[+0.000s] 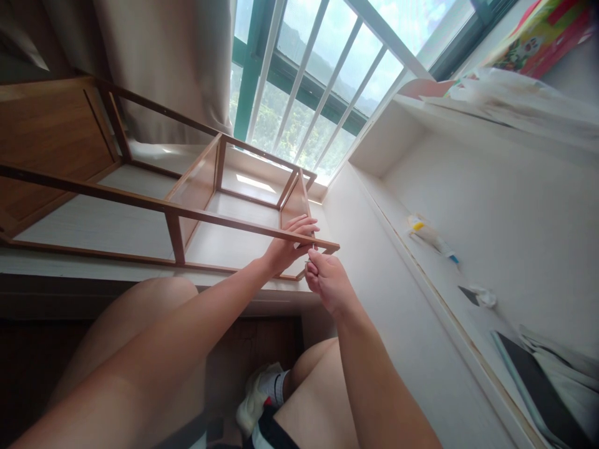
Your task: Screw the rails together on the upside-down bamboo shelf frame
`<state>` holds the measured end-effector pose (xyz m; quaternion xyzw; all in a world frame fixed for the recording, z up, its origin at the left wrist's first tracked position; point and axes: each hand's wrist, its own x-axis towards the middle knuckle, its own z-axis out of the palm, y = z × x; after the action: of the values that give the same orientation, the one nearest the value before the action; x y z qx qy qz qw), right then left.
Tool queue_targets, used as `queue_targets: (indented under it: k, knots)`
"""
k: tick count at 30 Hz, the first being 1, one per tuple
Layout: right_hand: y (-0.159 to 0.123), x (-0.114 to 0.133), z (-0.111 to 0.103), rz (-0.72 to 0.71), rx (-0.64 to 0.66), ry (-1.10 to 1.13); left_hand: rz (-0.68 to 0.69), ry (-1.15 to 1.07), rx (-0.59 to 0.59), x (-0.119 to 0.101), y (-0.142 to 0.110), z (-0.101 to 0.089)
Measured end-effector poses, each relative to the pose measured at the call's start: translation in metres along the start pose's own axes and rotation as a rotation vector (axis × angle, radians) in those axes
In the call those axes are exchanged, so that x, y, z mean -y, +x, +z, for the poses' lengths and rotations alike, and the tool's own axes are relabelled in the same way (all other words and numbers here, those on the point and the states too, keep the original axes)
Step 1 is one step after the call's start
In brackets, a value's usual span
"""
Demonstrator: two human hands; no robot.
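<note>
A brown wooden shelf frame [253,226] lies on its side, with long rails and cross boards. My left hand [285,246] reaches under the near rail and grips the frame by its right end board [296,198], fingers extended over the board's edge and thumb lower down. Just below the rail's right end, my right hand [327,277] is closed in a pinch. Between its fingertips is a thin metal rod that looks like a hex key [313,247]; its tip meets the rail's underside, and most of it is hidden by the fingers.
The frame rests on a pale ledge [140,269] below a barred window [318,75] and a curtain [163,68]. On the right, a white wall unit [374,249] holds a tube [433,237], a dark tablet-like device [538,380] and plastic bags [519,100]. My knees are close below.
</note>
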<state>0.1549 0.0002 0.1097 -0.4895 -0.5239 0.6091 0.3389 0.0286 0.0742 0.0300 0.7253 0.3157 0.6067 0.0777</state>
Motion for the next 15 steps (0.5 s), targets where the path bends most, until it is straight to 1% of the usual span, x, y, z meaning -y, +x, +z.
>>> queue_targets:
  k: [3, 7, 11, 13, 15]
  knots:
    - [-0.001, -0.008, 0.005, -0.027, 0.084, 0.289, 0.004, 0.006, 0.011, -0.001, 0.001, -0.002]
    - [0.000, -0.018, 0.009, -0.105, 0.180, 0.581, 0.007, 0.003, 0.026, -0.001, 0.002, -0.005]
    - [0.001, -0.027, 0.017, -0.154, 0.235, 0.925, 0.015, -0.008, 0.030, -0.001, 0.002, -0.006]
    - [0.003, -0.032, 0.026, -0.232, 0.230, 1.107, 0.015, -0.010, 0.027, 0.000, 0.002, -0.006]
    - [0.007, -0.038, 0.038, -0.343, 0.247, 1.277, 0.020, -0.008, 0.025, 0.000, 0.003, -0.006]
